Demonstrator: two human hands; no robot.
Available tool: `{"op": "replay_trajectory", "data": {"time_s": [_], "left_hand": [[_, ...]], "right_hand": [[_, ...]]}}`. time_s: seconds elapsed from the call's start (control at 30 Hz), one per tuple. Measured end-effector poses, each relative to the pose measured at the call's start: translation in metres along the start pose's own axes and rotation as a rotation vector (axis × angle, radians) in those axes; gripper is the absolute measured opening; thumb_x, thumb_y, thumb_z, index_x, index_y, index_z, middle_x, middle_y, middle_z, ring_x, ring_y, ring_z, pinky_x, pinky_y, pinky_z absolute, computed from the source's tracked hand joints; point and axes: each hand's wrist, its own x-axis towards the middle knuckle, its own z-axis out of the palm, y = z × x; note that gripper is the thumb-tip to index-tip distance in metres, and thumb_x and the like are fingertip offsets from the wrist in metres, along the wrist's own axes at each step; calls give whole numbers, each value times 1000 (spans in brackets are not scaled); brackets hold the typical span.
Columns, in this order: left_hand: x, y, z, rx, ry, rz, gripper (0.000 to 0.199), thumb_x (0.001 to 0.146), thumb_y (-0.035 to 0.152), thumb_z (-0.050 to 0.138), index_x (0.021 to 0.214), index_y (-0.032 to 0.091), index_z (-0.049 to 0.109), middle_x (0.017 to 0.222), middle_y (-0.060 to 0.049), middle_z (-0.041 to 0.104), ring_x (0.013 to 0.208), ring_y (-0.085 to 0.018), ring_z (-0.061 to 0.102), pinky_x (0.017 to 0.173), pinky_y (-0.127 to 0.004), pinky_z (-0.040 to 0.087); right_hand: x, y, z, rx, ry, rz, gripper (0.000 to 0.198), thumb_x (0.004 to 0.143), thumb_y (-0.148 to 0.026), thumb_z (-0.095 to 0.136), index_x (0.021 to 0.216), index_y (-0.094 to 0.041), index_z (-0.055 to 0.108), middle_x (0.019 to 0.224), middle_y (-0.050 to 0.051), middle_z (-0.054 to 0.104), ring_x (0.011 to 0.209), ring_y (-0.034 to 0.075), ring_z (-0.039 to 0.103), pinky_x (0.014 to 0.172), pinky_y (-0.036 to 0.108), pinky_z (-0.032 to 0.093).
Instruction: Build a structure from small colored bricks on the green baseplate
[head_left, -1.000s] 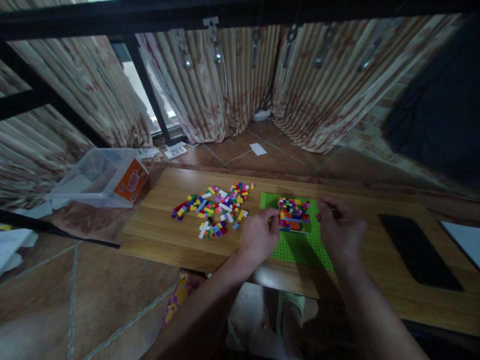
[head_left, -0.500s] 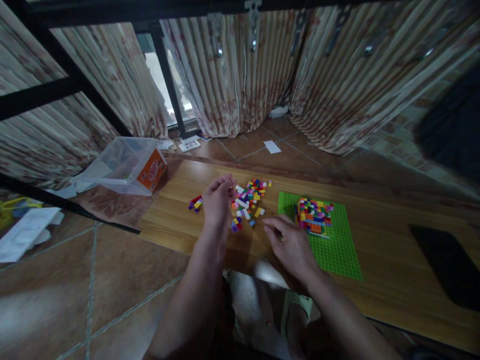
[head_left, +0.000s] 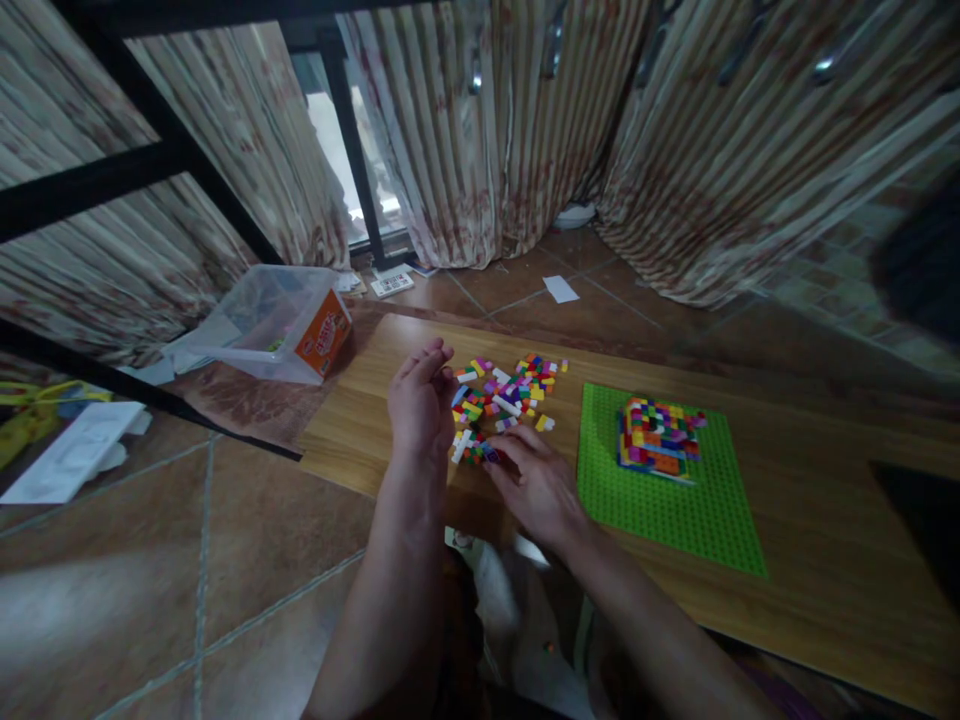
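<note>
Loose toy building bricks [head_left: 508, 404] in many colours lie heaped on the wooden table. My left hand [head_left: 421, 398] is held up at the left side of this heap, its fingers curled together; whatever may be in them is hidden. Low over the heap's near edge is my right hand [head_left: 538, 484], with thumb and forefinger closed about a small purple brick [head_left: 491, 453]. To the right lies a green studded baseplate [head_left: 667, 515]. A multicoloured block of stacked bricks [head_left: 658, 437] stands on it.
A clear plastic box [head_left: 262, 330] with an orange label sits on the floor beyond the table's left end. At the table's right lies a dark flat object [head_left: 911, 505]. A black metal frame [head_left: 172, 150] crosses the left side, with striped curtains [head_left: 480, 150] behind.
My right hand has moved left from beside the baseplate to the bricks at the heap's near edge. My left hand has shifted left, uncovering more of the heap. The view has turned slightly.
</note>
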Motion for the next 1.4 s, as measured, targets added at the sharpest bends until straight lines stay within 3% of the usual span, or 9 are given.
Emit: {"op": "replay_trajectory", "data": {"time_s": [0.3, 0.6, 0.97, 1.17, 1.4], "left_hand": [[1, 3, -2, 7, -3, -35, 15, 65, 8, 67, 79, 13, 65, 69, 3, 64, 47, 0, 49, 46, -11, 39], [1, 3, -5, 22, -24, -44, 16, 65, 11, 68, 80, 13, 65, 70, 2, 64, 48, -1, 50, 47, -13, 40], [0, 3, -5, 17, -23, -47, 15, 64, 10, 68, 79, 13, 65, 68, 3, 64, 47, -1, 49, 47, -13, 40], [1, 3, -6, 28, -25, -45, 14, 65, 11, 67, 80, 13, 66, 69, 3, 64, 48, -1, 49, 47, -13, 40], [1, 3, -5, 24, -14, -48, 15, 64, 11, 68, 79, 13, 65, 68, 3, 63, 47, -1, 49, 47, -13, 40]], "right_hand": [[9, 1, 15, 4, 15, -19, 15, 87, -22, 57, 93, -23, 71, 106, 8, 61, 102, 24, 57, 89, 39, 50], [9, 3, -7, 377, 67, 133, 20, 90, -22, 50, 99, -22, 68, 96, 4, 71, 86, 18, 66, 79, 33, 52], [2, 11, -14, -132, 124, 142, 25, 91, -21, 46, 100, -20, 69, 98, 8, 66, 89, 23, 62, 79, 37, 49], [-1, -10, 6, -139, 89, -29, 19, 89, -29, 55, 99, -23, 70, 110, 10, 60, 103, 27, 53, 89, 43, 47], [-1, -22, 23, -275, 88, 28, 25, 86, -40, 60, 93, -17, 66, 129, 19, 51, 116, 38, 43, 90, 57, 41]]}}
